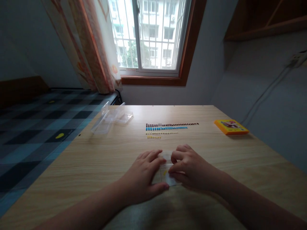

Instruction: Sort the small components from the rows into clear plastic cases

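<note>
My left hand (141, 175) and my right hand (189, 167) meet over a small clear plastic bag (165, 174) lying on the wooden table (96, 159). Both hands pinch the bag, which holds a few tiny yellow pieces. Farther back on the table lie neat rows of tiny pieces (168, 127): a dark row, a blue row, a pale row and a short yellow row.
An open clear plastic case (111, 119) sits at the table's back left. A yellow box (231, 126) lies at the back right. A bed with a checked cover (35, 134) adjoins the table's left edge. A window and curtain are behind.
</note>
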`<state>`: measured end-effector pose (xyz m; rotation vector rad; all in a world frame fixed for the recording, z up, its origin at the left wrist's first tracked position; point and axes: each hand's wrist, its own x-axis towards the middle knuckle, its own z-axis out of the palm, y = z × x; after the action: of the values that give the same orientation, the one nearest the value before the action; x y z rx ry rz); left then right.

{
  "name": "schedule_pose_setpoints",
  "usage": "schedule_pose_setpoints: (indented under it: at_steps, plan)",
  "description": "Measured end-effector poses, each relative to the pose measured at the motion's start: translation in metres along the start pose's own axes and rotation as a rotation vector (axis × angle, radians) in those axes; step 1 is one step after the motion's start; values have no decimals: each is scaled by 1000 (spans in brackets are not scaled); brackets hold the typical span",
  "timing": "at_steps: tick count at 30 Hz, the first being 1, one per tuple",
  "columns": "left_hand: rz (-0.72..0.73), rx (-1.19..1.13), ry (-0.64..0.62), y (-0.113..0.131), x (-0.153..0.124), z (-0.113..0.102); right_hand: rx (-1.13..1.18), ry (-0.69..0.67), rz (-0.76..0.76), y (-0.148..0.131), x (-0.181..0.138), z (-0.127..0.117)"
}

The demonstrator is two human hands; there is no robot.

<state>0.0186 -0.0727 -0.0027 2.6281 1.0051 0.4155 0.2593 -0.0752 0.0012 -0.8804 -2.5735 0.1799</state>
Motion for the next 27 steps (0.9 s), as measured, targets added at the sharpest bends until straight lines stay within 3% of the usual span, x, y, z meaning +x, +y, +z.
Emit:
schedule_pose_setpoints:
  at_steps: [27]
  plan:
    - [-56,-2,3,1,2,0,-6,-36,-19,-12,4,1]
